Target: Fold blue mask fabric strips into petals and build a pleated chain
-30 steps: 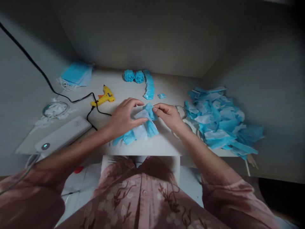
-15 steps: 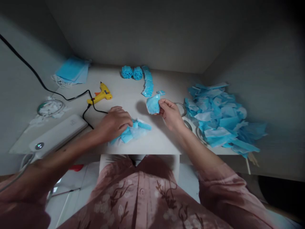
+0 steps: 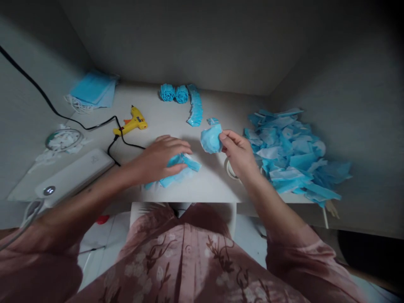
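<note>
My right hand point(image 3: 237, 151) pinches a roundish piece of light-blue mask fabric point(image 3: 211, 139) between thumb and fingers, raised over the table. My left hand point(image 3: 166, 156) is open, palm down, thumb apart from its fingers, over several loose blue fabric scraps point(image 3: 172, 180). Whether its fingertips touch them I cannot tell. Behind the held piece lie a small blue scrap point(image 3: 213, 120) and a pleated blue strip point(image 3: 195, 107). Two blue fabric roses point(image 3: 174, 93) sit beside the strip. A roll of tape point(image 3: 231, 169) is partly hidden by my right hand.
To the right rises a large heap of blue fabric pieces point(image 3: 290, 147). A yellow glue gun point(image 3: 134, 121) with a black cord lies left, near stacked face masks point(image 3: 93, 89), a dish of white scraps point(image 3: 65, 139) and a long white device point(image 3: 75, 170) with a lit display.
My right hand has moved right with the blue piece, which now shows its broad face. My left hand has slid right over the scraps, thumb and fingers spreading.
</note>
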`<state>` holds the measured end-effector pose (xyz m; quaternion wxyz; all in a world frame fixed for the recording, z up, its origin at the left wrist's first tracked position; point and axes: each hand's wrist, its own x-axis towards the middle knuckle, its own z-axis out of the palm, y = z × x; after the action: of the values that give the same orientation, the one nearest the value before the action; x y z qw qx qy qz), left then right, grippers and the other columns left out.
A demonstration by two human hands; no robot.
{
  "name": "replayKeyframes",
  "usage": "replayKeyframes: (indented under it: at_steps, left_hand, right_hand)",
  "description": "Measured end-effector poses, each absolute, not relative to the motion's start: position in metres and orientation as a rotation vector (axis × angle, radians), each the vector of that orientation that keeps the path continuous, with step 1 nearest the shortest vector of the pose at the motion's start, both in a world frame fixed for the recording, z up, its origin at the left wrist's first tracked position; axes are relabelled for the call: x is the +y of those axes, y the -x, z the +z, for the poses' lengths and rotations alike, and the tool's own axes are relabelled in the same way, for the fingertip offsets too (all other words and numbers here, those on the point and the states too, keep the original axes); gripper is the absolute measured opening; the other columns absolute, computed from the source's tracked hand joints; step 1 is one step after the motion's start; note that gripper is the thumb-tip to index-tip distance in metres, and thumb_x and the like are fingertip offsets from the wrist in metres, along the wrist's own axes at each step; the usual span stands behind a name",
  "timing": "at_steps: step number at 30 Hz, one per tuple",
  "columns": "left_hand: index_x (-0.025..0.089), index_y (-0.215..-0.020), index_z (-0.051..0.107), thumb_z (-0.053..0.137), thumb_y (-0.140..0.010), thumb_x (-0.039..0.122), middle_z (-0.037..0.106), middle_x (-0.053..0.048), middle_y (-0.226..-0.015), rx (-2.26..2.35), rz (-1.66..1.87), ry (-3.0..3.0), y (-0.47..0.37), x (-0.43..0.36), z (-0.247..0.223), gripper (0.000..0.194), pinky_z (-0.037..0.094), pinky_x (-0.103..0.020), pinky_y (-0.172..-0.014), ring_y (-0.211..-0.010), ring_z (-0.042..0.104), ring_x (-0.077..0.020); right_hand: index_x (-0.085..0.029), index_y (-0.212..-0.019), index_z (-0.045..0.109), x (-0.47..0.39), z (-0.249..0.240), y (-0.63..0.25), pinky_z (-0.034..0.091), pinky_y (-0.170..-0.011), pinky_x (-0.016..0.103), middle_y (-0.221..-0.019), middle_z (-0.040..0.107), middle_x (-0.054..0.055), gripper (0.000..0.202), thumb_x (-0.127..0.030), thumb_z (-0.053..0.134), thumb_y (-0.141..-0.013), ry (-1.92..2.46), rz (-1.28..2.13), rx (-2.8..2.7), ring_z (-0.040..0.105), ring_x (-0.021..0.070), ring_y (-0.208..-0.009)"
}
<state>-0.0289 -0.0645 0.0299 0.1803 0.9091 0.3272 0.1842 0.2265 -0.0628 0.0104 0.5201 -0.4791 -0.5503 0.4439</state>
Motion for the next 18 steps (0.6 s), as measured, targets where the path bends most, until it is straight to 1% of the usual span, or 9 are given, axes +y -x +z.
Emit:
replayKeyframes:
  at_steps: [2, 4, 5, 7, 9, 11, 13, 15, 18]
  left_hand:
    - [0.021, -0.124, 0.066, 0.058, -0.094, 0.035, 0.067, -0.01, -0.134, 0.812, 0.372, -2.657, 0.015, -0.064, 0.023, 0.034, 0.029, -0.053, -0.118, -0.127, 0.059, -0.0281]
    - [0.021, -0.118, 0.069, 0.053, -0.096, 0.029, 0.072, -0.008, -0.123, 0.768, 0.25, -2.702, 0.012, -0.063, 0.017, 0.029, 0.021, -0.057, -0.12, -0.119, 0.063, -0.0264]
    - [0.021, -0.111, 0.072, 0.05, -0.097, 0.028, 0.075, -0.007, -0.116, 0.781, 0.208, -2.712, 0.016, -0.062, 0.014, 0.027, 0.019, -0.058, -0.12, -0.112, 0.066, -0.0253]
    - [0.02, -0.098, 0.074, 0.044, -0.099, 0.027, 0.077, -0.006, -0.103, 0.855, 0.165, -2.724, 0.03, -0.059, 0.01, 0.031, 0.019, -0.059, -0.12, -0.103, 0.069, -0.0242]
    - [0.019, -0.094, 0.075, 0.042, -0.1, 0.032, 0.077, -0.006, -0.098, 0.933, 0.154, -2.717, 0.049, -0.055, 0.006, 0.036, 0.02, -0.059, -0.119, -0.1, 0.069, -0.0253]
    - [0.02, -0.103, 0.074, 0.043, -0.101, 0.04, 0.078, -0.006, -0.103, 0.997, 0.16, -2.664, 0.065, -0.053, 0.004, 0.038, 0.02, -0.059, -0.119, -0.102, 0.07, -0.0265]
    - [0.022, -0.121, 0.069, 0.044, -0.1, 0.048, 0.077, -0.008, -0.115, 1.049, 0.177, -2.6, 0.074, -0.052, 0.002, 0.042, 0.017, -0.057, -0.122, -0.108, 0.07, -0.0264]
    - [0.024, -0.136, 0.06, 0.044, -0.1, 0.052, 0.073, -0.008, -0.126, 1.074, 0.22, -2.569, 0.077, -0.052, 0.002, 0.049, 0.017, -0.054, -0.124, -0.116, 0.067, -0.0258]
    - [0.024, -0.142, 0.055, 0.045, -0.099, 0.053, 0.063, -0.01, -0.142, 1.085, 0.374, -2.569, 0.072, -0.053, 0.006, 0.053, 0.027, -0.051, -0.122, -0.133, 0.056, -0.0282]
  right_hand:
    - [-0.022, -0.08, 0.069, -0.071, 0.012, -0.232, 0.05, -0.07, 0.027, -0.073, 0.064, -0.001, 0.025, -0.045, 0.065, -0.087, 1.188, 0.982, -1.374, 0.057, 0.0123, -0.069]
    - [-0.021, -0.087, 0.073, -0.081, 0.009, -0.238, 0.052, -0.073, 0.028, -0.079, 0.071, 0.0, 0.025, -0.045, 0.064, -0.089, 1.217, 0.939, -1.459, 0.063, 0.0134, -0.075]
    - [-0.021, -0.093, 0.074, -0.086, 0.007, -0.24, 0.054, -0.075, 0.029, -0.083, 0.074, 0.001, 0.027, -0.044, 0.061, -0.092, 1.234, 0.935, -1.511, 0.066, 0.0141, -0.077]
    - [-0.021, -0.106, 0.074, -0.098, 0.002, -0.242, 0.056, -0.079, 0.033, -0.09, 0.078, 0.004, 0.032, -0.044, 0.053, -0.098, 1.268, 0.909, -1.669, 0.071, 0.0159, -0.081]
    - [-0.02, -0.121, 0.07, -0.108, -0.002, -0.24, 0.057, -0.088, 0.039, -0.104, 0.079, 0.008, 0.036, -0.042, 0.05, -0.1, 1.25, 0.765, -1.956, 0.073, 0.0199, -0.095]
    - [-0.018, -0.134, 0.063, -0.116, -0.003, -0.234, 0.052, -0.102, 0.048, -0.123, 0.074, 0.012, 0.042, -0.041, 0.052, -0.1, 1.129, 0.547, -2.274, 0.069, 0.0247, -0.113]
    - [-0.016, -0.141, 0.056, -0.12, -0.002, -0.231, 0.047, -0.11, 0.052, -0.133, 0.069, 0.014, 0.047, -0.04, 0.052, -0.101, 1.017, 0.375, -2.435, 0.063, 0.0268, -0.125]
    - [-0.015, -0.141, 0.055, -0.121, 0.002, -0.235, 0.049, -0.109, 0.05, -0.135, 0.067, 0.014, 0.046, -0.04, 0.05, -0.102, 1.034, 0.268, -2.439, 0.061, 0.0264, -0.127]
    - [-0.016, -0.136, 0.059, -0.122, 0.009, -0.258, 0.054, -0.099, 0.046, -0.127, 0.071, 0.014, 0.041, -0.036, 0.047, -0.103, 1.306, 0.155, -2.331, 0.066, 0.0258, -0.117]
